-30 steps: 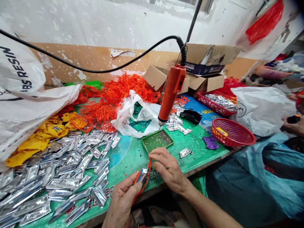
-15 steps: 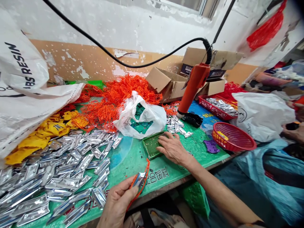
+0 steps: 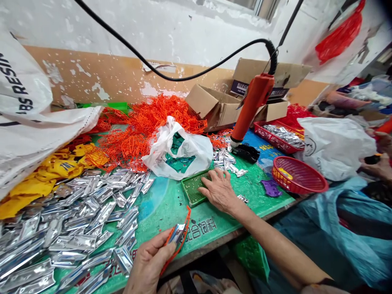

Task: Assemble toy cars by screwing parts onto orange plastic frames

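Fingers of the left hand (image 3: 150,262) pinched a metal plate (image 3: 177,234) and an orange plastic piece (image 3: 188,220) near the front edge of the table (image 3: 159,206). The right hand (image 3: 219,191), fingers spread, lay over the right end of a green tray (image 3: 191,192); its grasp could not be told. Loose plates (image 3: 73,243) spread leftward along the front edge. Behind the tray sat a white bag (image 3: 200,149); an orange screwdriver (image 3: 252,108) hung beyond the right hand, and orange frames (image 3: 162,112) lay heaped toward the back edge.

Tilted silver plate (image 3: 177,232) between orange strips (image 3: 186,227)
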### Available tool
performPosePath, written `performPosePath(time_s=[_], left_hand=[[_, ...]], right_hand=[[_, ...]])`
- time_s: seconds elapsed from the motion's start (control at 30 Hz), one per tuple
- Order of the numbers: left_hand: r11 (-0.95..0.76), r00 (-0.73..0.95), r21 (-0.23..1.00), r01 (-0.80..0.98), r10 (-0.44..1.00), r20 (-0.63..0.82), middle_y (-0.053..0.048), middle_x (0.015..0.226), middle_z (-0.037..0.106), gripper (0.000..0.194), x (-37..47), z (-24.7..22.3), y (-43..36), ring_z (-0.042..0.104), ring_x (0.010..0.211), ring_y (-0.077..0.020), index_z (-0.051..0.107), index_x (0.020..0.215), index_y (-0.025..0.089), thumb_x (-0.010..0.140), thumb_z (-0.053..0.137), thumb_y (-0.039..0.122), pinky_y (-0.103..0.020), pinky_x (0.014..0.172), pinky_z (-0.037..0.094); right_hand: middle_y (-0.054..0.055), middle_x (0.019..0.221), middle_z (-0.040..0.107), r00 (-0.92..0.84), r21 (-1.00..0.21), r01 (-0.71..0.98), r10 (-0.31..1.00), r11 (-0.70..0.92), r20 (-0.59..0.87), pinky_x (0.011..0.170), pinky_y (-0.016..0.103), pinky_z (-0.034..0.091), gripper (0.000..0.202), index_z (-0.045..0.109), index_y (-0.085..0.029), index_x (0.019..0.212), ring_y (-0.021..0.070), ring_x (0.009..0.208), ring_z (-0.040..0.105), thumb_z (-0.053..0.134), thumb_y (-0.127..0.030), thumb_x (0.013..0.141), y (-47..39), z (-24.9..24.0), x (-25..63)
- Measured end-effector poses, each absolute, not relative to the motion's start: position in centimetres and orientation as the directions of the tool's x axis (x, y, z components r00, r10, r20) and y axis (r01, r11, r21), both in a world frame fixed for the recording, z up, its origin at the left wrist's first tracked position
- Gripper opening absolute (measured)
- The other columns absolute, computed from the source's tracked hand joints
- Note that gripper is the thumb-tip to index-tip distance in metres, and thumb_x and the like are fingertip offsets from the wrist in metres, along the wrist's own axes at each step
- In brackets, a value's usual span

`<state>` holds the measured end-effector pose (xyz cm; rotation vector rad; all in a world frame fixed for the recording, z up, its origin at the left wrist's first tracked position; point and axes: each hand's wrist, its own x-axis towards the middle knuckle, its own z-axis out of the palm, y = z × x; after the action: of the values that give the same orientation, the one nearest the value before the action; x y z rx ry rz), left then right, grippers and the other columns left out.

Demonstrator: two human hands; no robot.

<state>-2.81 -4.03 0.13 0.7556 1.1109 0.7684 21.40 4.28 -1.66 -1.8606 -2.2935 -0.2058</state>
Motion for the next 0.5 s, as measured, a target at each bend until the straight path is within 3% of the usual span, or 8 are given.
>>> performPosePath(time_s=[0.17, 0.33, 0.5], left_hand=[[0.536, 0.331, 0.826, -0.177, 0.823, -0.463, -0.006, 0.104, 0.078, 0.039, -2.5, 0.1, -4.1, 0.067, 0.105, -0.0289, 0.077, 0.107, 0.023, 0.072, 0.074, 0.039, -0.037, 0.099, 0.047], [0.559, 0.356, 0.812, -0.168, 0.803, -0.478, -0.005, 0.102, 0.078, 0.037, -2.1, 0.5, -4.4, 0.066, 0.107, -0.0287, 0.078, 0.105, 0.023, 0.072, 0.074, 0.04, -0.035, 0.098, 0.047], [0.557, 0.307, 0.813, -0.168, 0.813, -0.494, -0.005, 0.101, 0.079, 0.038, -2.4, 0.7, -4.5, 0.068, 0.104, -0.0286, 0.078, 0.103, 0.023, 0.07, 0.076, 0.04, -0.035, 0.095, 0.05]], right_hand=[[0.013, 0.13, 0.053, -0.103, 0.012, 0.994, 0.947, 0.105, 0.305, 0.102, 0.05, 0.021, 0.041, 0.069, -0.02, 0.092, 0.0335, 0.128, 0.031, 0.041, -0.05, 0.096, 3.1, -2.4, 22.8], [0.011, 0.126, 0.055, -0.161, -0.016, 0.985, 0.946, 0.172, 0.281, 0.101, 0.049, 0.025, 0.04, 0.064, -0.026, 0.11, 0.0313, 0.124, 0.035, 0.037, -0.052, 0.097, 3.9, -1.7, 21.2], [0.012, 0.13, 0.052, -0.091, -0.002, 0.996, 0.964, 0.095, 0.249, 0.103, 0.055, 0.022, 0.044, 0.065, -0.025, 0.107, 0.0344, 0.129, 0.033, 0.035, -0.055, 0.096, 4.4, -1.9, 20.9]])
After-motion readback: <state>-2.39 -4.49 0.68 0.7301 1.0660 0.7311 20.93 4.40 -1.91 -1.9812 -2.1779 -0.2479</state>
